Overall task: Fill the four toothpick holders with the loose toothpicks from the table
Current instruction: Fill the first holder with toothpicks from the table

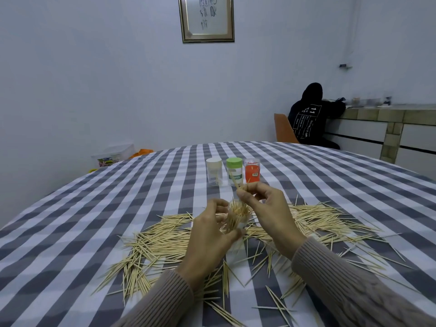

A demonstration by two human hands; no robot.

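The checked surface (99,208) fills the lower half of the view, and across its middle, from about eight o'clock round to three o'clock of the hands, lies the wide scatter of loose toothpicks (160,241), most of them not yet gathered. At twelve o'clock, beyond the hands, three holders stand in a row close together: the white-lidded holder (214,171) with only a few sticks showing inside, the green-lidded holder (234,171), and the red holder (252,170); how full the last two are I cannot tell. The left hand (210,234) is wrapped round the fourth holder (236,219), a clear one held up off the surface with its mouth open and already crowded with sticks standing on end. At one o'clock of it, just above its mouth, the right hand (266,208) pinches a small bunch of toothpicks (238,185) between thumb and fingertips, their points fanning upward. The step in hand looks to be loading this clear holder. The next move would call for tipping the bunch vertical, squaring its ends and easing it down into whatever gap remains among the packed sticks, with the holder kept steady so nothing springs out.
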